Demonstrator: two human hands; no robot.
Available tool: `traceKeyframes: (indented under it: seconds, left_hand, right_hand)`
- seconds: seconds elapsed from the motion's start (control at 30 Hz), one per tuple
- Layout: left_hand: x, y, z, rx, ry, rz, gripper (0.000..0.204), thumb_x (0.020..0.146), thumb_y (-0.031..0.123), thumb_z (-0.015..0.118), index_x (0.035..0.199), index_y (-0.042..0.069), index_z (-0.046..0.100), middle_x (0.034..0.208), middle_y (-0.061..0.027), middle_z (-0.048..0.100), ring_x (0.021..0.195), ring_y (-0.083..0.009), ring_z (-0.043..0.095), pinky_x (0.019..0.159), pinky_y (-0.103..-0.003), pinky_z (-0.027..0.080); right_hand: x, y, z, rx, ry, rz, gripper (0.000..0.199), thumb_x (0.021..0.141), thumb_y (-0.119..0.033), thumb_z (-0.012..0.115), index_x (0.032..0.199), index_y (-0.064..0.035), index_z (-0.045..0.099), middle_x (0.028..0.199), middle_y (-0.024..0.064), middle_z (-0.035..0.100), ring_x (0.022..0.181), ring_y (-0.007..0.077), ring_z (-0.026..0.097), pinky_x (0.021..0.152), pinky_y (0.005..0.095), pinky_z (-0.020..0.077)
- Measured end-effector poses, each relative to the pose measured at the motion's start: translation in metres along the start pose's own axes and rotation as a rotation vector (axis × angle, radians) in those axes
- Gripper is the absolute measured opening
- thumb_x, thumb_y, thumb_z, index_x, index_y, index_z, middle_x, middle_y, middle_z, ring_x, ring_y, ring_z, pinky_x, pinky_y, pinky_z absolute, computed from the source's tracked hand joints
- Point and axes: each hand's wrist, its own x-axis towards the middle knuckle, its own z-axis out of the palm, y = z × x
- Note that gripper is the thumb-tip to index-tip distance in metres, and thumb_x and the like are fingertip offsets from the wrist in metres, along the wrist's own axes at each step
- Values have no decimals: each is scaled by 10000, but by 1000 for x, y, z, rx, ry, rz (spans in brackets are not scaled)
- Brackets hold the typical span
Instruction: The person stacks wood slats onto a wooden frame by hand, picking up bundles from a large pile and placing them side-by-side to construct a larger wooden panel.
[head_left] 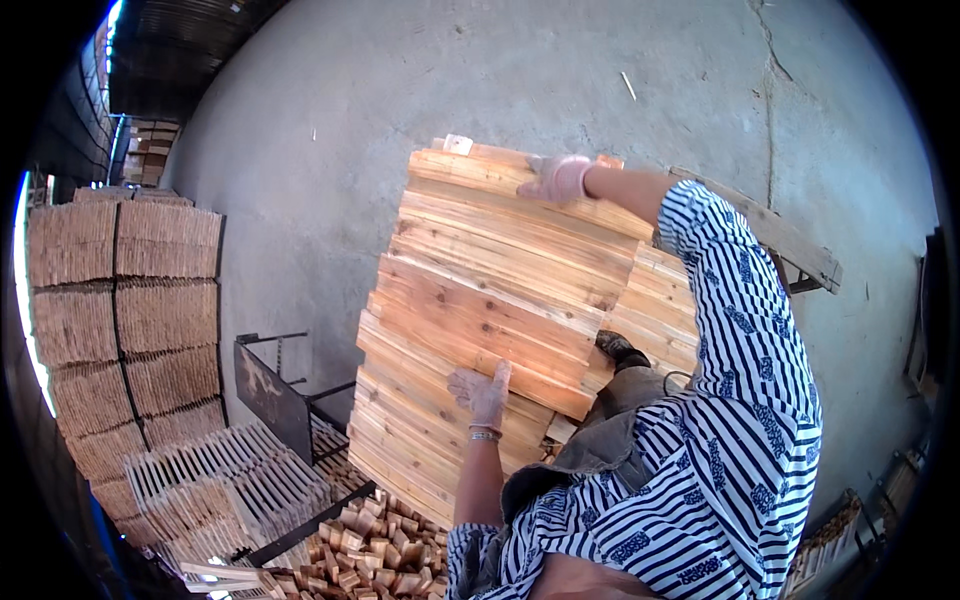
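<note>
Wooden boards (480, 310) lie side by side in front of me, forming a broad, uneven layer. My left hand (480, 395), in a pale work glove with a band at the wrist, rests on the near part of the boards with its fingers apart. Toward the far edge, my right hand (560, 180), also gloved, reaches across with its fingers stretched out over the boards; the fingertips are a little blurred. A small pale wood block (458, 145) sits at the far edge of the layer. Neither hand wraps round a board.
Tall strapped stacks of slats (125, 300) stand at the left. Nearer are slatted wooden frames (225, 480), a dark metal stand (275, 395) and a heap of small wood blocks (375, 550). A wooden bench (775, 225) is at the right on the concrete floor (330, 120).
</note>
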Motion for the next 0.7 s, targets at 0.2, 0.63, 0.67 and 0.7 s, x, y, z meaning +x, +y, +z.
traceKeyframes:
  seconds: [0.2, 0.63, 0.67, 0.7]
  left_hand:
    - [-7, 6, -6, -63, 7, -1, 1342, 793, 762, 657, 1569, -103, -14, 1627, -384, -59, 1536, -492, -65, 1222, -561, -11]
    - [-23, 25, -12, -33, -9, 6, 1318, 803, 743, 654, 1573, -104, 0, 1639, -362, -36, 1535, -491, -68, 1227, -554, 0]
    - [-24, 25, -12, -45, -8, 0, 1316, 804, 744, 652, 1573, -103, 4, 1639, -362, -36, 1535, -490, -68, 1228, -552, -1]
    - [-24, 25, -12, -64, -5, -9, 1313, 804, 746, 650, 1574, -103, 8, 1640, -361, -35, 1536, -489, -68, 1228, -551, -1]
  right_hand:
    - [-34, -35, -11, -301, 144, -197, 760, 899, -325, 683, 1570, -200, 348, 1348, 189, 586, 1214, 371, 617, 1020, 454, 518]
    - [17, 26, -51, -119, 92, -130, 684, 1043, -512, 355, 1610, -147, 240, 1555, 187, 428, 1395, 385, 467, 1143, 468, 405]
    - [19, 27, -56, -10, 43, -59, 699, 1044, -538, 336, 1615, -150, 225, 1576, 183, 403, 1413, 384, 446, 1154, 469, 392]
    - [22, 27, -65, 110, 70, 32, 715, 1044, -564, 316, 1620, -154, 210, 1597, 179, 378, 1430, 383, 425, 1164, 471, 378]
